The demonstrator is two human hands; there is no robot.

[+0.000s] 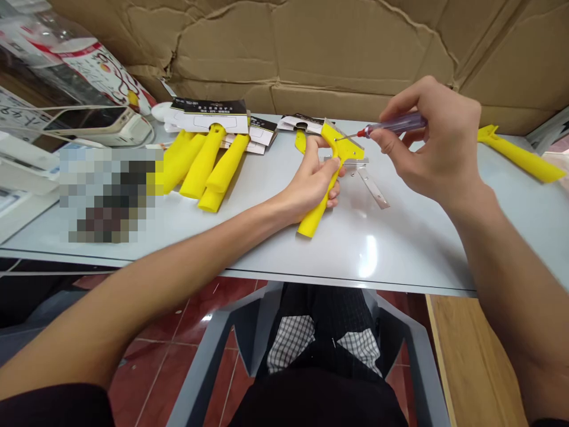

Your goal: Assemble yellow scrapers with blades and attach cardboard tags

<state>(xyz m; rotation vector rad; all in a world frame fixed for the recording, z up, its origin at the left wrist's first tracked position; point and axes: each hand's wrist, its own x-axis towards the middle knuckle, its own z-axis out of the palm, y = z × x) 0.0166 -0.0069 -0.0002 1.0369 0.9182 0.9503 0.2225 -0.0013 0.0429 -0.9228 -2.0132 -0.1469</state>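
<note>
Some of the yellow scraper (323,203) hides behind the clasping left hand (310,184); the right hand (438,142) pinches a screwdriver (400,124).

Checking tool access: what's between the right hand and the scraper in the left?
The screwdriver, seen in the head view: gripped by the right hand, it reaches across to the scraper. Whether its tip is seated, can't tell.

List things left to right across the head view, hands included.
White handheld device → cluster of yellow tools → left hand gripping a yellow tool → metal strip → right hand with screwdriver → lone yellow tool.
</note>
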